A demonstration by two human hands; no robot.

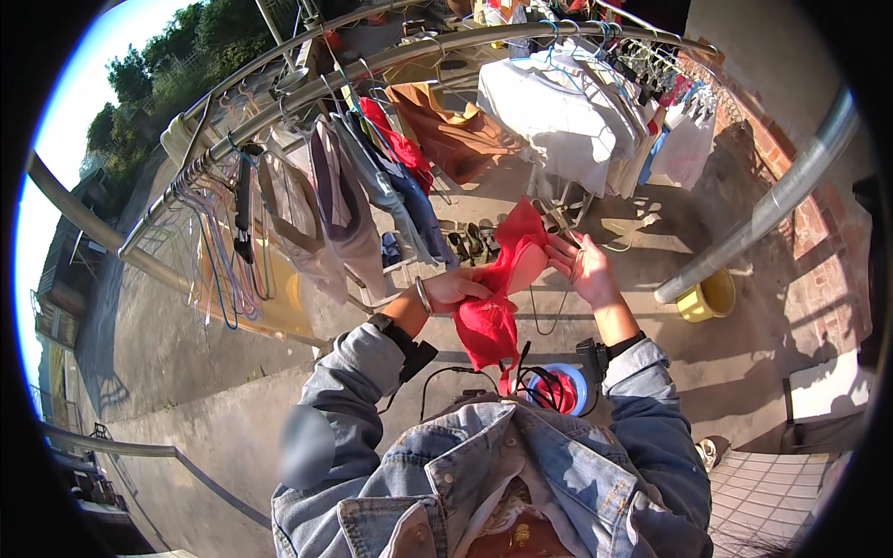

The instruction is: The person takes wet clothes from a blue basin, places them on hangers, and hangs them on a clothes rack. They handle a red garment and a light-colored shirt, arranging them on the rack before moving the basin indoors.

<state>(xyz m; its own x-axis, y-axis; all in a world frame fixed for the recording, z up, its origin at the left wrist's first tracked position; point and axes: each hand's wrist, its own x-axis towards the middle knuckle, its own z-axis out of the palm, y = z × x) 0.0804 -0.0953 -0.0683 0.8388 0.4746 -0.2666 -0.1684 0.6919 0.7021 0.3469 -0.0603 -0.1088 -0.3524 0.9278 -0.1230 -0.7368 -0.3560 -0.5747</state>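
A red bra (492, 317) with a pink inner cup (528, 268) hangs in front of me. My left hand (457, 289) grips it near the middle, and one red cup droops below the fingers. At the other cup's edge is my right hand (582, 268), its palm turned up and fingers extended against the fabric. A thin pale wire runs by its thumb; whether the fingers pinch anything is unclear. Below and between the hands shows a wire hanger (551, 321). A blue basin (575, 376) with red fabric (561, 392) inside stands on the ground, partly hidden by black cables.
A curved metal rail (391, 57) carries white shirts (544, 115), a brown garment (450, 132), jeans (411, 199) and bare hangers (223, 244). Shoes (478, 244) sit beneath. At right, a metal pole (760, 202) slants down beside a yellow bucket (708, 296).
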